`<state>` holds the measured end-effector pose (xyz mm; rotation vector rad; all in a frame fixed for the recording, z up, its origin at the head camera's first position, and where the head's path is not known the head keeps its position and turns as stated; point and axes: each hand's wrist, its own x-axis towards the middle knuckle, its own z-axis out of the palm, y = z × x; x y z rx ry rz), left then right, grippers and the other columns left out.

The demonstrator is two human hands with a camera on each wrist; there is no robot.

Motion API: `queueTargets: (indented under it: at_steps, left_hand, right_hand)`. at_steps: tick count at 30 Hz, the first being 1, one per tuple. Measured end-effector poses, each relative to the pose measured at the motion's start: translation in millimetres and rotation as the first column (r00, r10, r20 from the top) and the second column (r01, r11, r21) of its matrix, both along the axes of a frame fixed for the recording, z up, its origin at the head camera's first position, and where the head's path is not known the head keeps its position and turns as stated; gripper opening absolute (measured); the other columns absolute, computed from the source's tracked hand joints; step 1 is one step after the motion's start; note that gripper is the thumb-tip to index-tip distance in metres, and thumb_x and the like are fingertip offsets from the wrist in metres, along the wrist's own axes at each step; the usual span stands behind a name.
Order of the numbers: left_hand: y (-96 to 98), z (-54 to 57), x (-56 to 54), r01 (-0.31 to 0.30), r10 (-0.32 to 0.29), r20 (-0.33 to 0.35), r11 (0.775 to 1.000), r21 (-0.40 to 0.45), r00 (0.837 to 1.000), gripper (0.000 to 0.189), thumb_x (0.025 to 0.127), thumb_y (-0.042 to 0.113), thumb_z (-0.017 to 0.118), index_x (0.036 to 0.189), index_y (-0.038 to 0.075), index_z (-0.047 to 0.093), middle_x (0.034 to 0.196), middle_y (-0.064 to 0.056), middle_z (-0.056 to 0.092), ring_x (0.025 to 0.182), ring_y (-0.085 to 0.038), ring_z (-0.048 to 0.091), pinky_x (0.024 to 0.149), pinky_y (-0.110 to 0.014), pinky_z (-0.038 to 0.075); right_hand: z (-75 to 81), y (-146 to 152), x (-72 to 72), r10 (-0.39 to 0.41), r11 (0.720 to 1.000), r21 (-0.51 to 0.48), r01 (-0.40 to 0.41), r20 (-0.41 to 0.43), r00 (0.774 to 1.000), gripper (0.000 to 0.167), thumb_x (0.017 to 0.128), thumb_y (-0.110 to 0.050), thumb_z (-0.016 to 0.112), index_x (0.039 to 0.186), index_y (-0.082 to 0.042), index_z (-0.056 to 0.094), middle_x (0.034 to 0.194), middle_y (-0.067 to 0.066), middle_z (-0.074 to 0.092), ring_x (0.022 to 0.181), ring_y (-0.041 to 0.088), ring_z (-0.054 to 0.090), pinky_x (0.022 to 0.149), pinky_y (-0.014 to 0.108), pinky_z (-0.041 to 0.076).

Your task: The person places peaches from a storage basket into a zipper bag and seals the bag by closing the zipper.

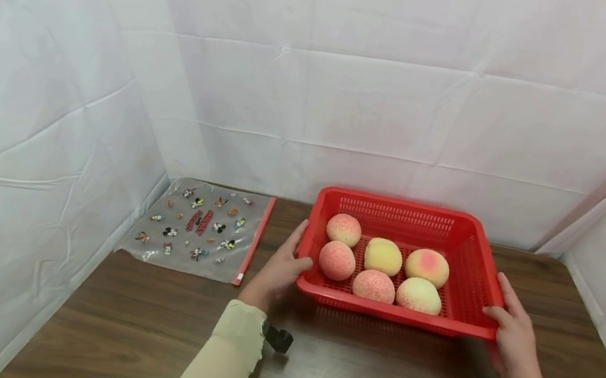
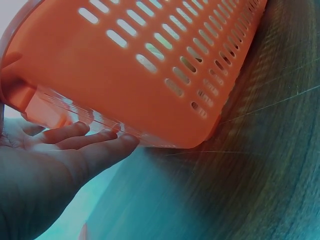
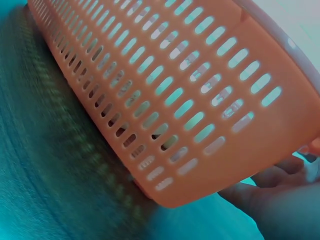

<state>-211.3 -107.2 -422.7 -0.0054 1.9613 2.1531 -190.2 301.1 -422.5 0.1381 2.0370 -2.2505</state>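
Note:
A red plastic basket point(image 1: 379, 311) with slotted walls is held between both hands at its two short ends. My left hand point(image 1: 281, 271) grips the left end, thumb over the rim and fingers against the outer wall, as the left wrist view shows. At the opposite end my right hand point(image 1: 515, 335) grips the rim the same way, its thumb on top. Inside lie several peach-like rounds: pink speckled ones point(image 1: 337, 260), a yellow one point(image 1: 383, 256), one with a pink blush point(image 1: 427, 267) and a pale one point(image 1: 419, 295). In the right wrist view, the slotted wall point(image 3: 165, 85) hides part of the hand.
To the left of the basket, a clear zip bag point(image 1: 198, 229) with cartoon prints and a red slider edge lies flat on the dark wood table point(image 1: 145, 322). White cloth walls point(image 1: 372, 108) close off the back and both sides.

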Motion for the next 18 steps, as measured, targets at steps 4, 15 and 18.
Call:
queueTargets:
  at_steps: [4,15,18]
  left_hand:
    - [-2.9,1.8,2.3,0.004,-0.004,0.003,1.0,0.025,1.0,0.086,0.087,-0.002,0.05,0.152,0.042,0.016,0.153,-0.006,0.033,0.122,-0.034,0.052,0.098,-0.056,0.046]
    - [-0.3,4.0,4.8,-0.024,0.024,0.003,0.999,0.048,1.0,0.085,0.087,-0.003,0.05,0.153,0.04,0.018,0.153,-0.006,0.034,0.123,-0.033,0.052,0.095,-0.053,0.049]
    - [1.9,5.8,6.0,-0.035,0.035,0.005,0.998,0.042,0.999,0.086,0.086,-0.003,0.05,0.153,0.039,0.017,0.153,-0.006,0.035,0.122,-0.034,0.053,0.094,-0.052,0.05]
  right_hand:
    - [-5.9,-1,2.9,0.033,0.997,-0.073,-0.037,-0.056,0.998,0.068,0.1,-0.01,0.048,0.153,-0.041,0.019,0.153,0.0,0.02,0.113,0.007,0.042,0.081,0.022,0.056]
    - [-9.7,-6,10.2,0.042,0.959,-0.268,-0.089,-0.175,0.984,0.068,0.099,0.002,0.037,0.154,-0.034,0.02,0.147,-0.006,0.029,0.123,0.011,0.04,0.087,0.025,0.055]
    - [-11.4,-6,12.7,0.028,0.939,-0.332,-0.089,-0.183,0.983,0.067,0.1,0.002,0.035,0.154,-0.034,0.021,0.151,-0.005,0.026,0.126,0.011,0.038,0.089,0.027,0.054]
